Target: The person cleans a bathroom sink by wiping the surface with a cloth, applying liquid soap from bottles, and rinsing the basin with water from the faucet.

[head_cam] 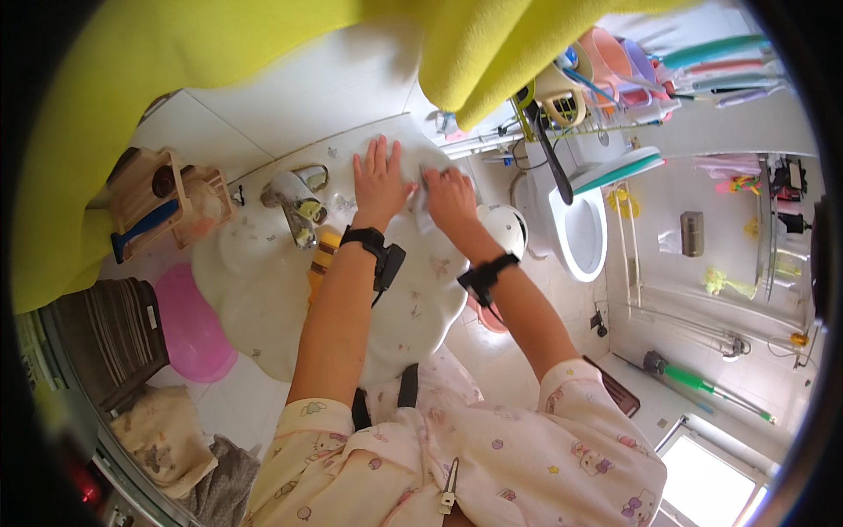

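Note:
A white, scallop-edged washbasin (253,293) with small butterfly prints is in front of me. My left hand (380,183) rests palm down on its back ledge, fingers spread and holding nothing. Just to the right, my right hand (453,197) presses a pale, thin cloth or wipe (423,209) against the ledge, its fingers bent over it. The chrome faucet (296,201), with worn, stained patches, stands left of my left hand. Beside my left forearm lies a yellow bottle (323,253), partly hidden by that arm.
A yellow towel (474,59) hangs above. Left are a pinkish rack (211,191) with a blue-handled item and a pink basin (194,329). Right are a wire rack (593,128) with cups, a toilet (583,237) with its lid raised and a white bucket-like container (504,227).

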A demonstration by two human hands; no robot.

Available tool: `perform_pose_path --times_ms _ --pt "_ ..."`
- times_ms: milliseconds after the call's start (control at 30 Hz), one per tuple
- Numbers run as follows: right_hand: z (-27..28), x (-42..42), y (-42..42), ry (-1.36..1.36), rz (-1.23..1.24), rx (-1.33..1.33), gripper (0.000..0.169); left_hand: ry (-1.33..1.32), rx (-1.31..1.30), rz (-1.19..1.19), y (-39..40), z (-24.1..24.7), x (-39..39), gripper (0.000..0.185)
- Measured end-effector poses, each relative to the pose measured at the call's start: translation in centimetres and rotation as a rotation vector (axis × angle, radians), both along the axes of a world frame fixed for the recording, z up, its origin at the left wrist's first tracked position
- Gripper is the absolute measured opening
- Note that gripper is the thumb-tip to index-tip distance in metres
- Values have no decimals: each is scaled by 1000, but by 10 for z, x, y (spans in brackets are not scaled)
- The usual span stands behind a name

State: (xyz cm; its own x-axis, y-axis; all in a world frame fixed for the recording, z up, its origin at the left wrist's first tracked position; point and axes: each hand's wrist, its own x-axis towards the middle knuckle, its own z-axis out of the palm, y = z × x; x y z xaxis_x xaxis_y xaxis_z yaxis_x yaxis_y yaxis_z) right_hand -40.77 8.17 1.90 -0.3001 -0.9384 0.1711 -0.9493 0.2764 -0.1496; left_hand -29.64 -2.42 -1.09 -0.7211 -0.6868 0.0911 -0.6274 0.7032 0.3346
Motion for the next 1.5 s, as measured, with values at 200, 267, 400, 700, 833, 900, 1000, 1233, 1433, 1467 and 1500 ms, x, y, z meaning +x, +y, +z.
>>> perform_pose_path --times_ms 200,267,400,700,833,900,1000,1233,1433,1467,1500 --pt "-8 17 15 -45 -101 -7 25 -43 50 -51 -14 11 14 81" --pt "-11 24 34 -50 -109 -50 37 -31 33 -26 -9 7 16 80" --pt "-16 21 -8 100 -105 -248 37 16 36 -53 -7 6 13 80" --pt "-20 13 12 -51 -125 -179 34 -24 41 -53 -8 10 15 81" --pt "-2 7 -21 -88 -134 -211 34 -1 45 -56 -8 8 13 82" --pt "-9 4 -1 -127 -151 -185 35 -2 48 -44 -8 7 16 81" --pt "-22 7 16 -131 -119 -262 37 12 64 -31 -8 9 16 81" --pt "-14 -16 -3 -260 -141 -184 44 4 91 -57 -7 9 16 82" --pt "-17 -22 18 -358 -116 -212 36 9 68 -53 -7 10 14 82" --pt "-17 -24 9 -316 -53 -226 36 12 57 -58 -5 9 14 82" --pt "-13 -26 4 -304 -18 -199 32 29 49 -62 -2 7 12 82"
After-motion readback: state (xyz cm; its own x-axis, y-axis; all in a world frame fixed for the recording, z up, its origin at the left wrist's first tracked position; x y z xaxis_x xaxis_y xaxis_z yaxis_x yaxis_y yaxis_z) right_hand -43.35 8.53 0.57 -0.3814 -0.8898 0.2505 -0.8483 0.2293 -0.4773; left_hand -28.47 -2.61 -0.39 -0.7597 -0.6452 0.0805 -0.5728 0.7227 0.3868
